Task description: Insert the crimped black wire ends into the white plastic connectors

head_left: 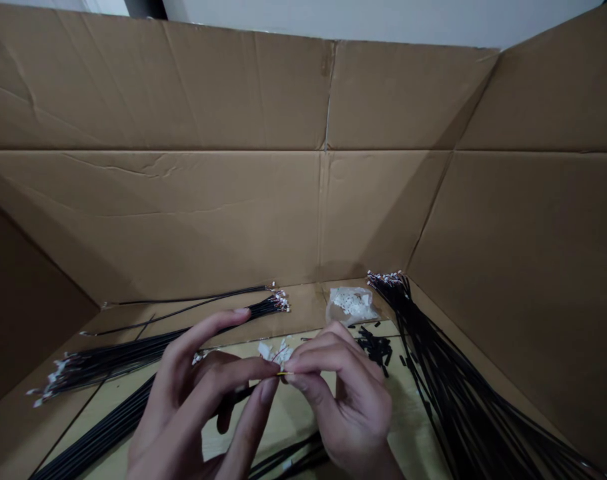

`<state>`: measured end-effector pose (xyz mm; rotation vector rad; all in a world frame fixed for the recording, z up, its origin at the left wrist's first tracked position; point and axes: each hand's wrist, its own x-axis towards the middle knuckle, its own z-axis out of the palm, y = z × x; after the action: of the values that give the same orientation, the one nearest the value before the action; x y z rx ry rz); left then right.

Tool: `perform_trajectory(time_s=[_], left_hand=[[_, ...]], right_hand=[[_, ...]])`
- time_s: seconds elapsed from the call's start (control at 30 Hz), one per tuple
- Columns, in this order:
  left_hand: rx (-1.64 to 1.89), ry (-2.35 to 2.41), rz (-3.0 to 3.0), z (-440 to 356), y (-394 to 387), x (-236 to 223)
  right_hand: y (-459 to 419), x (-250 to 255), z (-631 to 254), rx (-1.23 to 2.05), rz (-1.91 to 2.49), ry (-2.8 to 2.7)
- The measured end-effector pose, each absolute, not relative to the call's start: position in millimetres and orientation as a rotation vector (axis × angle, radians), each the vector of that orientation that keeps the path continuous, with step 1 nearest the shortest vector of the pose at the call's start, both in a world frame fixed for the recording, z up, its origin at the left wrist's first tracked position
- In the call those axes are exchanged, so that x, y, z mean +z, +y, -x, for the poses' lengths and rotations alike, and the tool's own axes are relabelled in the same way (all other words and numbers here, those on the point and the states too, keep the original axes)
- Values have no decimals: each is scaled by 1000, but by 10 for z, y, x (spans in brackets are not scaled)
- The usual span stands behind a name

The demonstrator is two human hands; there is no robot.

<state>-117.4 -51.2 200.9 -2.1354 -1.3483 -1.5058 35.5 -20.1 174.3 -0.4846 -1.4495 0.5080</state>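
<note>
My left hand point(203, 393) pinches a black cable point(246, 393) between thumb and index finger, near its stripped end. Thin wires point(283, 373), one yellow and one reddish, come out of the cable and run to my right hand point(351, 393). The thumb and fingers of that hand are closed on the wire ends. Whether a small connector is also between them is hidden. Just behind the fingertips lies a small heap of white connectors point(266, 350), partly covered by my hands.
Bundled black cables with white connector ends lie at left point(118, 357) and right point(448, 373). A clear bag of small white parts point(353, 303) stands at the back beside short black tube pieces point(376, 345). Tall cardboard walls point(223, 213) enclose the back and sides.
</note>
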Motion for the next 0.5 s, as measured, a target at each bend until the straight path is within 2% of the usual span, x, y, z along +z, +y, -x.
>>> perform_trajectory(time_s=[0.13, 0.23, 0.33, 0.5], left_hand=[[-1663, -1425, 2092, 1121, -531, 2000], [-1726, -1449, 2084, 1128, -537, 1998], [-1606, -1423, 2154, 1185, -523, 2014], [-1330, -1234, 2394, 1183, -459, 2071]], right_hand=[[-220, 1722, -303, 661, 544, -1376], [-177, 1708, -283, 963, 584, -1276], [-115, 1742, -350, 1285, 551, -1229], [-209, 1899, -557, 1043, 693, -1319]])
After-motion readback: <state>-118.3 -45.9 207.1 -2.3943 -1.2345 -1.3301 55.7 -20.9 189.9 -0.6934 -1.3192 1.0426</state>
